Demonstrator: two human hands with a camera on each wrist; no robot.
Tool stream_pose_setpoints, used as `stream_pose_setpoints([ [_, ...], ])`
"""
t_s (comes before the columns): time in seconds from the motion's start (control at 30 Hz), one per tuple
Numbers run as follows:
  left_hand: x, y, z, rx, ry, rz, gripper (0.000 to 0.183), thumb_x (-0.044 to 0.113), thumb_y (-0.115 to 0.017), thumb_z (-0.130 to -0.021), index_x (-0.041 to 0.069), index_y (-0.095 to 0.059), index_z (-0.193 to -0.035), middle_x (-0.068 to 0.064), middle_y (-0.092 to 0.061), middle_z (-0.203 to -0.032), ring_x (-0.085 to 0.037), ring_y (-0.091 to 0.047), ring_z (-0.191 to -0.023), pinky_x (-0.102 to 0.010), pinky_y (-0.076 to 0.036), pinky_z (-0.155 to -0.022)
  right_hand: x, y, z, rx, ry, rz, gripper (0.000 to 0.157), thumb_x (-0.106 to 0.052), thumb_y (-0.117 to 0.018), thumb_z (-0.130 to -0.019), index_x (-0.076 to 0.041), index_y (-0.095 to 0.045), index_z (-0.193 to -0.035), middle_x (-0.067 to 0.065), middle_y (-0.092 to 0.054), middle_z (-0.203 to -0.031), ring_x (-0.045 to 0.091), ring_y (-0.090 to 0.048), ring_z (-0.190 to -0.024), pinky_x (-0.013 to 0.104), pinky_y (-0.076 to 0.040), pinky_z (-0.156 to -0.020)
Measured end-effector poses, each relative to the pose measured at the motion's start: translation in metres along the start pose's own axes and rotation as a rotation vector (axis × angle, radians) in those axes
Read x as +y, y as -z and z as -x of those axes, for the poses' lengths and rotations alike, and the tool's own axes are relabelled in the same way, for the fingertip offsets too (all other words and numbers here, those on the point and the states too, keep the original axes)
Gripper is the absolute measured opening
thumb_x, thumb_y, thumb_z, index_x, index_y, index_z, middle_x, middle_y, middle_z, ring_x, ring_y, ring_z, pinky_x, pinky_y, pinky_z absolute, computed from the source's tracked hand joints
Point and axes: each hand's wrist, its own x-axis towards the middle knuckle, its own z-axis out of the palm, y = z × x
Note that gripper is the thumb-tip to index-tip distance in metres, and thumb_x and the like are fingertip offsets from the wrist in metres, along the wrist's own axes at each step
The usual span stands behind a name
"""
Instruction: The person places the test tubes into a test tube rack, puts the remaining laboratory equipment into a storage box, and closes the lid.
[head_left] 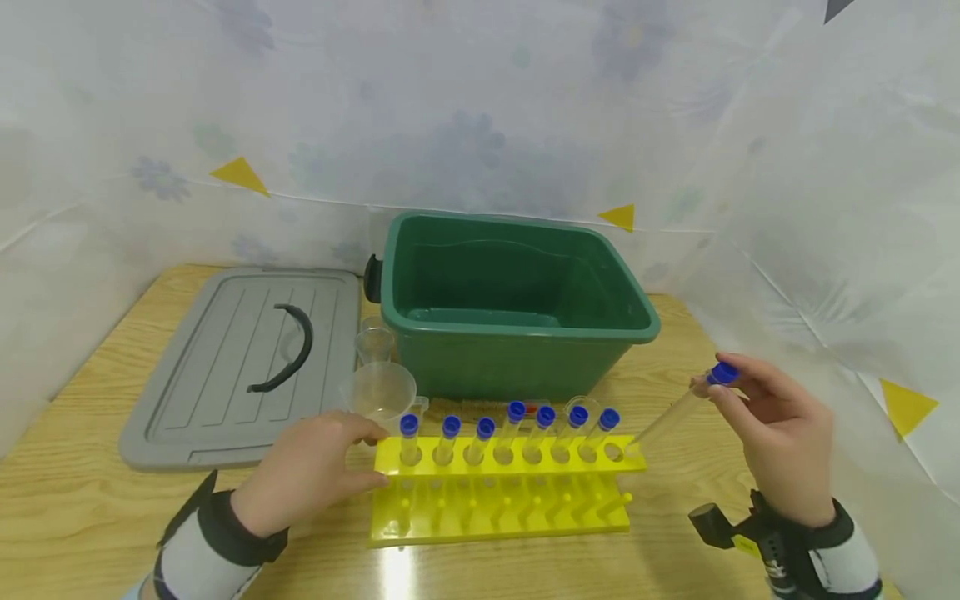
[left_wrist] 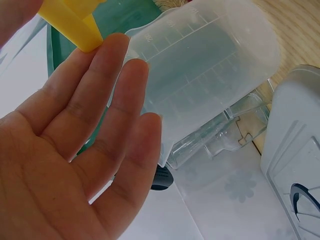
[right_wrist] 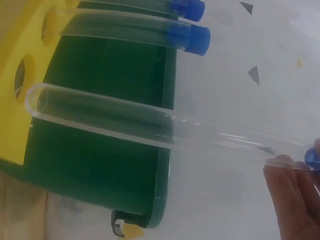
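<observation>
My left hand (head_left: 311, 467) pinches the left end of a yellow test tube rack (head_left: 386, 450) between thumb and fingers. In the left wrist view the rack's corner (left_wrist: 75, 27) shows at the fingertips, the other fingers loosely extended. Several clear test tubes with blue caps (head_left: 485, 428) stand in the rack's holes. To the right, my right hand (head_left: 783, 433) pinches one more test tube (head_left: 670, 419) by its blue-capped end. That tube slants down toward the rack; in the right wrist view its rounded bottom (right_wrist: 45, 102) is near a vacant hole (right_wrist: 21, 80) at the rack's end.
Behind the rack stands a green plastic bin (head_left: 510, 362). A translucent graduated beaker (head_left: 381, 390) and a smaller clear cup (head_left: 375, 343) stand by its left side. A grey lid (head_left: 225, 367) with a black handle lies on the wooden table at left.
</observation>
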Motion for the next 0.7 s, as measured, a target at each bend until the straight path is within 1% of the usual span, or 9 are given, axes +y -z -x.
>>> stream_pose_setpoints([
  [0.23,0.0,0.0,0.0,0.003,0.001,-0.001,0.039,0.033,-0.083,-0.065,0.018,-0.071,-0.098,0.005,-0.07,-0.091,-0.014,-0.063,-0.082,-0.033,-0.053,-0.069,0.007,-0.004,0.002,0.001,-0.017,0.012,0.032,0.021,-0.055,-0.08,0.021,-0.053,-0.112,0.014,-0.07,-0.096,0.018,-0.07,-0.086,0.021,-0.054,-0.081],
  [0.33,0.0,-0.001,0.0,0.0,0.005,-0.001,0.039,0.033,-0.083,-0.064,0.018,-0.071,-0.098,0.005,-0.07,-0.091,-0.015,-0.063,-0.082,-0.033,-0.053,-0.07,0.009,-0.006,0.003,0.009,-0.03,0.025,0.032,0.021,-0.055,-0.08,0.02,-0.054,-0.112,0.013,-0.07,-0.096,0.017,-0.07,-0.085,0.02,-0.054,-0.08],
  [0.5,0.0,-0.001,-0.001,-0.004,0.012,0.0,0.039,0.034,-0.083,-0.064,0.019,-0.071,-0.098,0.005,-0.07,-0.092,-0.014,-0.063,-0.082,-0.033,-0.053,-0.069,0.011,-0.007,0.004,0.008,-0.047,0.043,0.033,0.024,-0.053,-0.079,0.02,-0.055,-0.112,0.011,-0.07,-0.095,0.016,-0.069,-0.085,0.02,-0.054,-0.079],
  [0.57,0.0,-0.001,-0.001,-0.002,0.011,-0.001,0.039,0.034,-0.083,-0.064,0.019,-0.071,-0.098,0.005,-0.07,-0.092,-0.014,-0.063,-0.082,-0.033,-0.053,-0.069,0.012,-0.008,0.004,0.001,-0.051,0.035,0.031,0.022,-0.055,-0.08,0.021,-0.054,-0.111,0.011,-0.07,-0.094,0.016,-0.069,-0.085,0.021,-0.054,-0.079],
  [0.7,-0.001,-0.001,0.0,-0.001,0.007,-0.002,0.039,0.034,-0.083,-0.065,0.019,-0.071,-0.099,0.005,-0.07,-0.092,-0.015,-0.063,-0.082,-0.033,-0.052,-0.069,0.011,-0.009,0.006,-0.002,-0.077,0.071,0.031,0.014,-0.059,-0.082,0.019,-0.054,-0.113,0.008,-0.071,-0.095,0.014,-0.069,-0.086,0.02,-0.054,-0.079],
])
